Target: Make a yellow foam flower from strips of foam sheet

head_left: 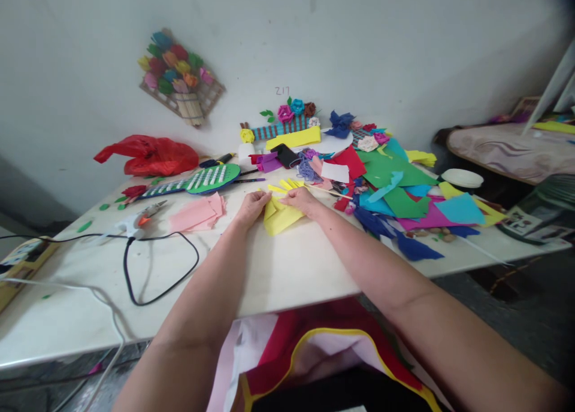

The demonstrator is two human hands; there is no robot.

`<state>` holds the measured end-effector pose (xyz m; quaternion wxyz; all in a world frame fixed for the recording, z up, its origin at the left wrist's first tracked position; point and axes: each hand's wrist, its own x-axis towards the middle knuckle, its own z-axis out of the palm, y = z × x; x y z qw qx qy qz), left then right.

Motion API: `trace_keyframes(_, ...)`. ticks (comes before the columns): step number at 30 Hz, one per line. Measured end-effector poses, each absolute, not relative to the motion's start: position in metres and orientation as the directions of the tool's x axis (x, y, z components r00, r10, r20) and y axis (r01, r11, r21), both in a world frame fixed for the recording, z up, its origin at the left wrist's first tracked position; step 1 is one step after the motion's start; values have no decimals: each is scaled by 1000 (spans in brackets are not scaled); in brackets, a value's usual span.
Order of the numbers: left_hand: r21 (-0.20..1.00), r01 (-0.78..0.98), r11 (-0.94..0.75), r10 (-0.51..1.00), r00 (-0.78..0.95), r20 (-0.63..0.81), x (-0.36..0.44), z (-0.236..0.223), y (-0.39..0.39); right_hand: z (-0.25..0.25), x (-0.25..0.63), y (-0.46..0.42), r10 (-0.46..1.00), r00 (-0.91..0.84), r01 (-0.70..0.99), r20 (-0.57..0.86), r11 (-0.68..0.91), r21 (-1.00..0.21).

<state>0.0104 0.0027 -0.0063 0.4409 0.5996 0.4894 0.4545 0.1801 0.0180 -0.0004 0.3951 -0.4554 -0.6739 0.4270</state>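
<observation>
Between my two hands is a piece of yellow crepe paper (283,219), held just over the white table (283,274). My left hand (255,208) pinches its left edge. At the upper right edge, my right hand (302,201) has its fingers closed on the same paper. Just beyond the hands lie several narrow yellow paper strips (286,185). A thin wooden stick (330,190) extends to the right from near my right hand; whether that hand touches it I cannot tell. Left of my left hand rests a stack of pink paper pieces (197,213).
A glue gun (133,225) with a black cord lies at left, pliers (153,209) beside it. Coloured paper sheets (395,172) are heaped at right. A green and blue decorated board (213,179), a red plastic bag (148,154) and a glass jar (545,211) stand around the table.
</observation>
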Motion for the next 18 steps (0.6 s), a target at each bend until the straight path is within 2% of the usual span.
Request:
trace_keyframes(2,975,188,-121,991,77,108,12,-6,3,0,180,18,949,-280,269,145,222,-937)
trace_keyframes(7,994,41,-106,988,116,100,13,-6,2,-2,180,20,943,-297,229,149,222,-948)
trace_keyframes(13,988,93,-121,983,153,106,14,-4,-1,-3,180,19,928,-331,200,171,246,-948)
trace_keyframes(18,994,-16,-111,981,157,112,13,-6,0,-1,181,17,921,-344,157,182,247,-956)
